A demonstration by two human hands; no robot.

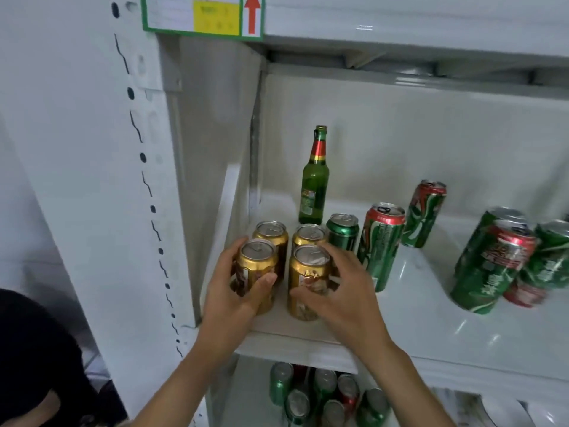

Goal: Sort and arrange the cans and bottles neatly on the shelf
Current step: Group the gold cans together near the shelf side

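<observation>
Head view: at the shelf's (431, 334) near left corner, the left hand (234, 291) wraps one gold can (257, 266) and the right hand (335, 288) another (308, 278), both likely light, smooth, dentable, best held round the middle.

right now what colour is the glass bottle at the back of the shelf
Green glass bottle, with a red and gold neck label, in the head view.

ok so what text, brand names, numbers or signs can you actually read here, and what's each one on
No text can be quoted; every print is too blurred.
Shelf tag: red up arrow readable as a sign; writing on its yellow patch blurred.
Green bottle: label print too small.
Gold cans: label blurred.
Tall green cans: large characters, unreadable.
Tilted can: red band lettering blurred.
</observation>
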